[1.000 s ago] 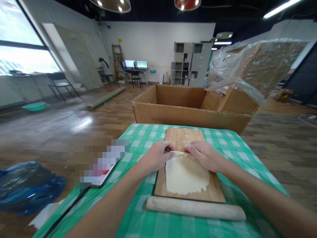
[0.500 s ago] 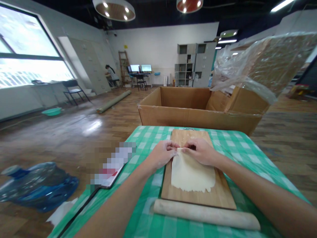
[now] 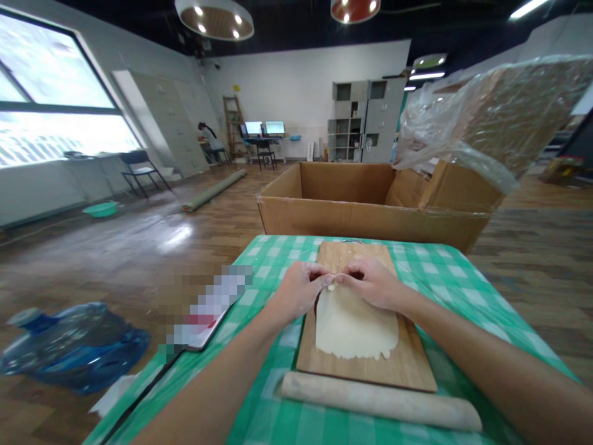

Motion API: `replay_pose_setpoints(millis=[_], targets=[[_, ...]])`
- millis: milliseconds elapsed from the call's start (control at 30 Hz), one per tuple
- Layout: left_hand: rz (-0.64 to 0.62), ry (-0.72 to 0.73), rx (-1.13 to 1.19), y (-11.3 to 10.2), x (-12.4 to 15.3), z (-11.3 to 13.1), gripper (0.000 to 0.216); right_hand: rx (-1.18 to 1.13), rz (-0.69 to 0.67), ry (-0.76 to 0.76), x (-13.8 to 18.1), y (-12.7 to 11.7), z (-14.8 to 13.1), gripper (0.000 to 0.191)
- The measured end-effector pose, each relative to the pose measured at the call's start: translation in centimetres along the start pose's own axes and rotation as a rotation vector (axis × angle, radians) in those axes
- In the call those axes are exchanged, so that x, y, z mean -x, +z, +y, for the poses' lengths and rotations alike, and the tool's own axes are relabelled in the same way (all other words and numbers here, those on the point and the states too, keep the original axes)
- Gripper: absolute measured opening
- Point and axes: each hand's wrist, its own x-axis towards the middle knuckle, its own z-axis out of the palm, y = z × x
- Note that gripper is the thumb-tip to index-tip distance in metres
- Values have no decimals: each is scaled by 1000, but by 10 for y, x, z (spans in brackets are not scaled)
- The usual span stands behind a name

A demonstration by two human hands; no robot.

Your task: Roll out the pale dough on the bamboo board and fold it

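Note:
A pale, flat sheet of dough [image 3: 356,327] with a ragged near edge lies on a wooden cutting board [image 3: 365,374]. At the sheet's far edge, my left hand [image 3: 306,285] pinches the dough between thumb and fingers. Close beside it, my right hand [image 3: 369,282] pinches the same edge, and the two sets of fingertips almost meet. Both hands have white flour on the fingers and cover part of the far edge. A wooden rolling pin [image 3: 380,402] rests on the cloth along the board's near side.
A green checked tablecloth [image 3: 264,371] covers the table. On its left lies a tablet-like device [image 3: 208,321], partly pixelated, with a black cable. A big open cardboard box [image 3: 370,213] stands behind the table. On the floor at left are a blue water jug [image 3: 78,346] and a green basin [image 3: 100,209].
My fingertips have drawn closer together, bunching the dough's far edge between them. Dough, board and rolling pin appear slightly further left in view.

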Motion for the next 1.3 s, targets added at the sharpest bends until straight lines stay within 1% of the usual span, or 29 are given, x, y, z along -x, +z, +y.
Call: replay_pose_setpoints(millis=[133, 233, 433, 500, 633, 700, 800, 900, 967, 1100, 1200, 1300], targets=[[-45, 12, 118, 0, 0, -2, 31, 7, 77, 15, 1, 2, -1, 40], [-93, -8, 195, 1, 1, -2, 33, 16, 122, 40, 1, 3, -2, 38], [-38, -65, 185, 1, 3, -1, 29, -1, 118, 52, 1, 4, -5, 38], [-58, -75, 221, 0, 4, 0, 27, -4, 126, 51, 1, 4, -5, 37], [-142, -71, 313, -3, 3, -2, 22, -6, 145, 58, 2, 5, -1, 36], [-151, -67, 343, -4, 2, -4, 20, -10, 151, 67, 2, 6, 1, 37], [-160, -53, 374, -3, 1, -5, 24, -17, 160, 78, 1, 6, 2, 38], [-203, -30, 383, -3, 1, -2, 31, -36, 151, 79, 1, 6, 2, 38], [-168, -5, 351, -3, 0, 0, 30, -48, 146, 78, 1, 5, 1, 38], [-3, 43, 160, -1, -1, 0, 35, -52, 131, 66, 1, 4, -3, 40], [29, 63, 75, 0, -2, -1, 33, -19, 67, 45, 2, 4, -8, 41], [33, 59, 68, 1, -1, -1, 30, 62, 31, 60, 4, 5, -11, 41]])
